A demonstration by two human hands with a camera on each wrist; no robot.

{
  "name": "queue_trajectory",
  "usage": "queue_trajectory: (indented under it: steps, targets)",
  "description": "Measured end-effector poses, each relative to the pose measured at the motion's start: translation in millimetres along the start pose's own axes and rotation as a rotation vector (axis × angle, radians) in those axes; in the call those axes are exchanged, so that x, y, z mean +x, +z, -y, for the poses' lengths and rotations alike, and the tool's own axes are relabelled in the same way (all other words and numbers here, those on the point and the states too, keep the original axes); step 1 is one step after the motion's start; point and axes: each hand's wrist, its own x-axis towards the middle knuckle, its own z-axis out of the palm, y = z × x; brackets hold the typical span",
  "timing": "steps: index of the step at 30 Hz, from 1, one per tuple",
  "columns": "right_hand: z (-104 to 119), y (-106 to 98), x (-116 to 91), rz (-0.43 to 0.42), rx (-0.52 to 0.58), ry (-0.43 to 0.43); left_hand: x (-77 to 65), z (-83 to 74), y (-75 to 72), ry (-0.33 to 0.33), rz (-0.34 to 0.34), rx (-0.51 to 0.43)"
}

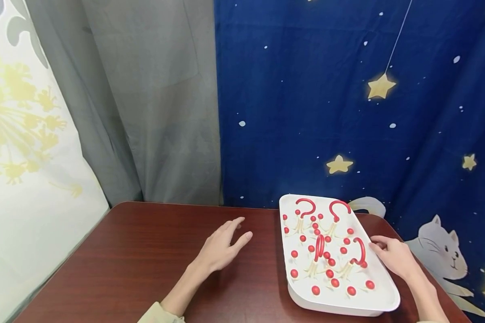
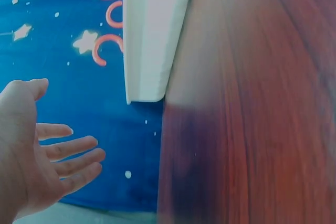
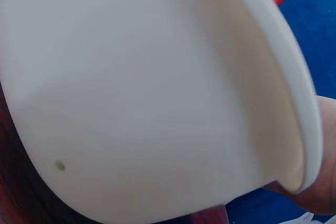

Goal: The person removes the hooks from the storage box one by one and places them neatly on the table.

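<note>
A white tray (image 1: 388,296) with a raised rim stands on the right of the table. In it are several small red balls (image 1: 315,290) and several pale stems (image 1: 333,229), topped with curved red tubes (image 1: 339,202). To the tray's left, my left hand (image 1: 222,249) hovers over the table with fingers extended, holding nothing. My right hand (image 1: 396,258) is beside the tray's right edge, its fingers loosely bent and the tips close to the rim. The right wrist view is mostly filled by the tray's wall (image 3: 131,87), which hides those fingers.
The reddish-brown wooden table (image 1: 145,251) has its back edge close to a grey curtain (image 1: 157,112) and a blue star-patterned curtain (image 1: 291,98). A white patterned cloth (image 1: 32,215) hangs along the left side.
</note>
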Motion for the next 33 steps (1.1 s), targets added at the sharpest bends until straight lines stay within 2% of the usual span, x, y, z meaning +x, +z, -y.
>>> queue_trajectory:
  steps: [13, 18, 24, 33]
  targets:
    - [-4.6, -0.2, -1.4, 0.040, 0.081, 0.041, 2.6, -28.8, 18.0, 0.085, 0.027, -0.127]
    - [-3.9, -0.1, -2.0, 0.059, 0.127, 0.058, 5.9, -40.4, 25.5, 0.138, 0.044, -0.207]
    - [-6.4, 0.8, -4.2, 0.063, 0.165, 0.069, 11.7, -54.1, 41.9, 0.211, 0.067, -0.324]
    - [-6.9, 4.0, -4.8, 0.056, 0.200, 0.074, 18.1, -76.4, 66.6, 0.282, 0.085, -0.435]
